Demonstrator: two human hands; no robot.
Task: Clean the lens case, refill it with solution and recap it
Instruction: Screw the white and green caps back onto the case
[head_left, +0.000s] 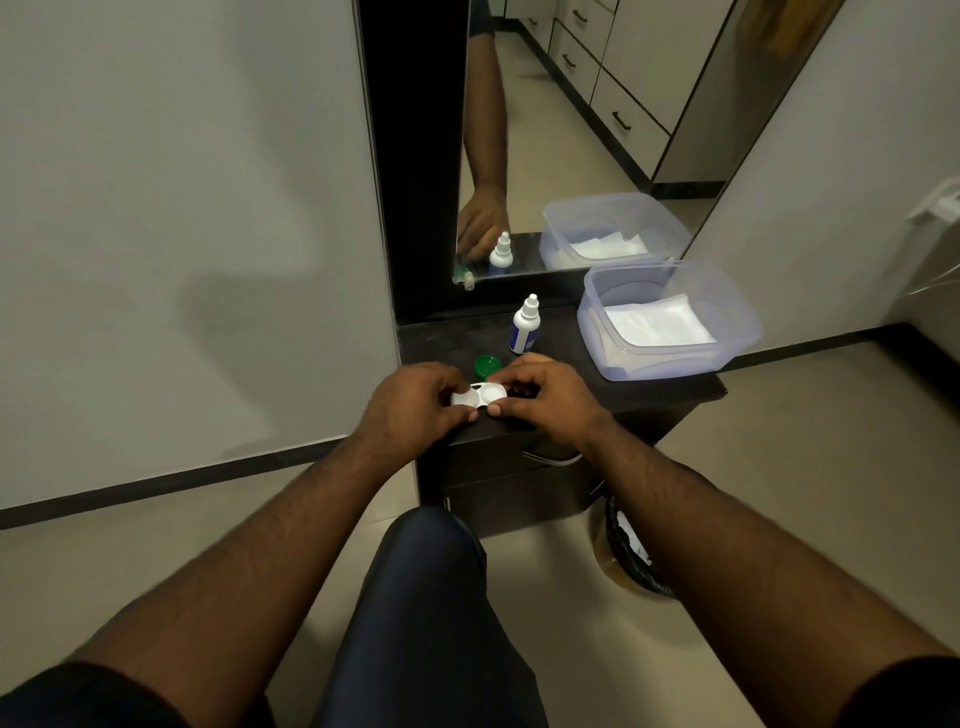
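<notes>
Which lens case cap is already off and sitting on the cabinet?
The green cap, lying loose on the dark cabinet top just behind the hands. The white cap is on the lens case, under the left hand.

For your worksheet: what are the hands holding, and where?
The white lens case: left hand grips its left end, right hand its right end.
</notes>
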